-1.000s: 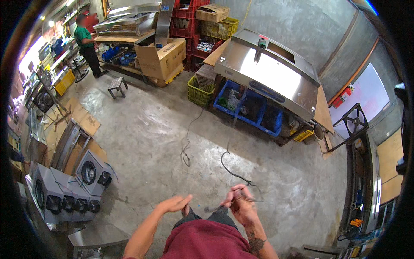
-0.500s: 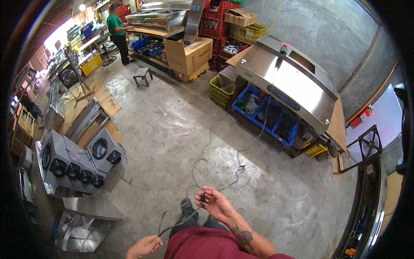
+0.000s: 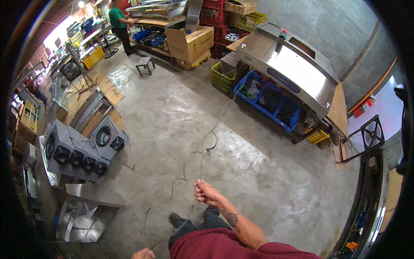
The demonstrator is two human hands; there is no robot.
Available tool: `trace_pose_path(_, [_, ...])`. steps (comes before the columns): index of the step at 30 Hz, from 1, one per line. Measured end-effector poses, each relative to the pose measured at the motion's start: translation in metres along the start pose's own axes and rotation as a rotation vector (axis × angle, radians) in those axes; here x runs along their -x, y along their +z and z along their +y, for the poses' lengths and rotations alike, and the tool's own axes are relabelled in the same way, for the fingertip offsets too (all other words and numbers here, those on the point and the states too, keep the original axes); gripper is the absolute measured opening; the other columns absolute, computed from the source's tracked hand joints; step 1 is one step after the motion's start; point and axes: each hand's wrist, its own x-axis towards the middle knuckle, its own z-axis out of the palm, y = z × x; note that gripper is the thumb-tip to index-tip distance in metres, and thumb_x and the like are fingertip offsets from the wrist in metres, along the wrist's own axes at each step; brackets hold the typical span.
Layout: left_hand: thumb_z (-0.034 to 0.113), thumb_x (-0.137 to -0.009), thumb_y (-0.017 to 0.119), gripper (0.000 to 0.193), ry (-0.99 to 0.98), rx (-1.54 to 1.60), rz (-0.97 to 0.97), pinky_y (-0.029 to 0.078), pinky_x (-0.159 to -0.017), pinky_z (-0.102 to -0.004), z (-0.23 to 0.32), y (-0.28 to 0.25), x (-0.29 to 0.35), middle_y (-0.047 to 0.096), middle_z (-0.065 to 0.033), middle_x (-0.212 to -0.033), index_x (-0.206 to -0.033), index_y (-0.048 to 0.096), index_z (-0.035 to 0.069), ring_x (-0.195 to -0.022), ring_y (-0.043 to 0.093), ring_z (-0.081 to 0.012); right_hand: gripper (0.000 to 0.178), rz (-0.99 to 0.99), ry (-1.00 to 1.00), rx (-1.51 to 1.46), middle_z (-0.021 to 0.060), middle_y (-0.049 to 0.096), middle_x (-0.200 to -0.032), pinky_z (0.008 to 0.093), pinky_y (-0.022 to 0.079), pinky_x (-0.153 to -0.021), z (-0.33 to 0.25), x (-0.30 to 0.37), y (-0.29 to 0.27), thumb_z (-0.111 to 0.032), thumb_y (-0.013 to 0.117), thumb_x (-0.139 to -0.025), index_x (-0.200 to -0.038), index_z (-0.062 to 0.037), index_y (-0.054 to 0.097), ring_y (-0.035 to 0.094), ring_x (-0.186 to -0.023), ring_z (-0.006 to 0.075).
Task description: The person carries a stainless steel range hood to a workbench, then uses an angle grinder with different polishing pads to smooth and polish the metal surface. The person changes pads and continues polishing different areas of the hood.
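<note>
My right hand (image 3: 206, 193) is fisted tight around a thin grey cable (image 3: 202, 151) that trails away across the concrete floor (image 3: 267, 172), my left hand (image 3: 142, 254) looks empty at the frame edge, and I judge the slack loops below my grip could snag my shoe (image 3: 176, 220).

Brightness: daylight is filling the workshop evenly, leaving the concrete floor (image 3: 172, 112) pale.
Sources: light is streaming in from the upper left opening and the right doorway.
Glare: the stainless steel hood (image 3: 297, 69) is shining white.
Shadows: soft ones are lying under the blue crates (image 3: 267, 97).
Distortion: straight edges are bending toward the black rim.
Sharpness: the centre is staying crisp; edges are smearing.
</note>
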Motion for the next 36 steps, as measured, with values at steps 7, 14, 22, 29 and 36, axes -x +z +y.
trace_pose_path(7, [0.041,-0.112,0.052,0.038,0.147,-0.082,-0.053,0.050,-0.064,-0.0463,-0.064,-0.023,0.044,0.068,-0.0069,-0.078,-0.098,0.065,0.009,-0.073,0.067,-0.0286,0.030,0.198,-0.240,0.102,-0.0003,0.046,-0.078,0.0373,0.053,-0.070,0.073,0.007,0.073,-0.034,0.049,-0.116,-0.118,-0.0045,0.052,0.049,-0.068,0.0153])
trace_pose_path(14, [0.025,-0.109,0.057,0.024,0.087,-0.404,0.082,0.054,-0.070,-0.0431,-0.111,-0.054,0.048,0.074,-0.0201,-0.089,-0.101,0.068,0.006,-0.081,0.073,-0.0349,0.028,0.385,-0.384,-0.035,0.0004,0.050,-0.080,0.0379,0.058,-0.073,0.131,0.020,0.061,-0.030,0.049,-0.116,-0.119,-0.0027,0.054,0.053,-0.071,0.0170])
trace_pose_path(22, [0.028,-0.107,0.054,0.022,0.295,-0.569,0.051,0.053,-0.082,-0.0562,-0.218,-0.070,-0.064,0.076,-0.0181,-0.104,-0.114,0.064,0.010,-0.095,0.072,-0.0425,0.014,0.516,-0.512,-0.111,-0.0051,0.037,-0.072,0.0279,0.032,-0.050,0.132,0.031,0.013,-0.024,0.057,-0.110,-0.103,-0.0121,0.056,0.033,-0.056,0.0098])
trace_pose_path(29, [0.047,-0.113,0.046,0.042,0.601,-0.143,-0.413,0.050,-0.080,-0.0550,-0.080,-0.093,-0.078,0.068,-0.0231,-0.094,-0.120,0.059,0.008,-0.088,0.066,-0.0458,0.023,0.800,-0.816,0.002,-0.0055,0.044,-0.071,0.0252,0.029,-0.043,0.016,0.055,-0.059,-0.024,0.053,-0.107,-0.121,-0.0064,0.060,0.037,-0.053,0.0073])
trace_pose_path(36, [0.047,-0.113,0.045,0.048,0.878,-0.554,-0.138,0.049,-0.089,-0.0515,0.046,-0.079,-0.111,0.067,-0.0206,-0.080,-0.108,0.061,0.003,-0.082,0.067,-0.0426,0.025,0.367,-0.812,-0.544,-0.0037,0.039,-0.072,0.0262,0.026,-0.043,-0.135,0.082,-0.137,-0.023,0.052,-0.112,-0.122,-0.0006,0.055,0.031,-0.053,0.0076])
